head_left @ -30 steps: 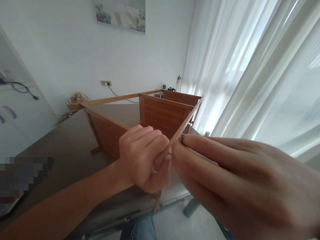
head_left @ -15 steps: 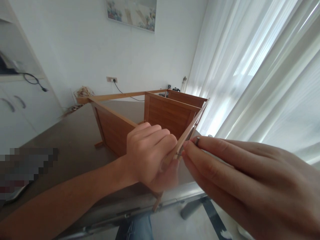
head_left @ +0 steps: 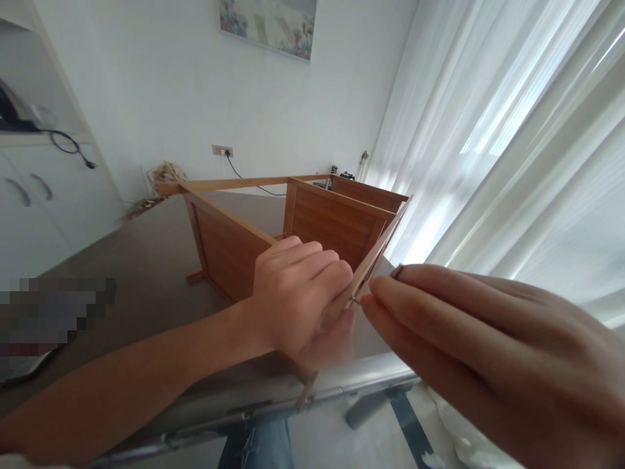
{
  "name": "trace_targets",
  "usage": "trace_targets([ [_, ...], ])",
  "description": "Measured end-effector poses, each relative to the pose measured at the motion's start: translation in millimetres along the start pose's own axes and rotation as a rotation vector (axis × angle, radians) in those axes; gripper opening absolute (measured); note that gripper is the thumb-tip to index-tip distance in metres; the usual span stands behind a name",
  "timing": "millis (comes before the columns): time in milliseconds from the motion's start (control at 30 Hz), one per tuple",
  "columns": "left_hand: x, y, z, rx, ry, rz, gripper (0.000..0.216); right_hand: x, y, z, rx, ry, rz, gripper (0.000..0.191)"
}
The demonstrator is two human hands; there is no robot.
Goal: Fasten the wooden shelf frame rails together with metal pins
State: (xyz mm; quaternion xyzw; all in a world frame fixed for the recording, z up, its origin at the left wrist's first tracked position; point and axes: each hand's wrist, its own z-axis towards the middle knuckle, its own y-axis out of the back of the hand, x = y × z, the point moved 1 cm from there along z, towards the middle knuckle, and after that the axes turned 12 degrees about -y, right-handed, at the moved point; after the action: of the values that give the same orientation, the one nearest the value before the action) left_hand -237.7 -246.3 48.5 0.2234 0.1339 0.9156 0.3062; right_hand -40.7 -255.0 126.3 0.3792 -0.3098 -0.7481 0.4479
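A wooden rack [head_left: 229, 251] with several brown panels and pale rails lies on the table. My left hand [head_left: 297, 299] is closed around its near corner, where a panel's end meets the right-hand rail [head_left: 378, 251]. On the outer side of that rail, my right hand [head_left: 469, 339] pinches a thin metal hex key [head_left: 356, 300] between thumb and fingers. Its tip reaches the rail's outer face beside my left thumb; whether it sits in a screw is too small to tell. Another bit of the metal shows above the fingertips, and the fingers hide the rest.
The dark table [head_left: 146, 260] has a metal front edge [head_left: 336, 394]. A blurred-out flat object [head_left: 43, 326] lies at its left. A bundle of straw-coloured strands [head_left: 166, 172] is at the back left. White curtains [head_left: 469, 143] hang on the right, and a white cabinet [head_left: 34, 202] stands left.
My right hand has turned slightly, so the upper bit of the hex key now leans over and shows less. The left hand keeps its hold. The view has shifted a little.
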Motion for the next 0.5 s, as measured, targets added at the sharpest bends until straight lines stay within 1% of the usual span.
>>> trace_targets([
  [67,-0.4,-1.1,-0.5,-0.031,0.019,0.001,0.023,-5.3,-3.3,-1.2,-0.007,0.013,-0.026,0.033],
  [133,-0.6,-1.8,-0.4,-0.049,0.029,0.005,0.023,-11.0,-7.2,-2.5,-0.024,0.055,-0.047,0.029],
  [267,-0.3,0.3,1.9,-0.021,0.009,0.016,0.021,-19.4,-13.7,-4.8,-0.094,0.086,-0.030,0.014],
  [333,0.0,2.4,3.3,0.007,-0.004,0.019,0.021,-20.4,-14.9,-5.5,-0.114,0.094,-0.021,0.010],
  [433,-0.2,4.4,4.3,0.027,-0.019,0.008,0.021,-18.2,-13.3,-5.7,-0.099,0.128,-0.048,0.011],
  [500,-0.5,4.7,3.9,0.014,-0.019,-0.003,0.021,-15.4,-10.8,-5.3,-0.085,0.145,-0.073,0.016],
])
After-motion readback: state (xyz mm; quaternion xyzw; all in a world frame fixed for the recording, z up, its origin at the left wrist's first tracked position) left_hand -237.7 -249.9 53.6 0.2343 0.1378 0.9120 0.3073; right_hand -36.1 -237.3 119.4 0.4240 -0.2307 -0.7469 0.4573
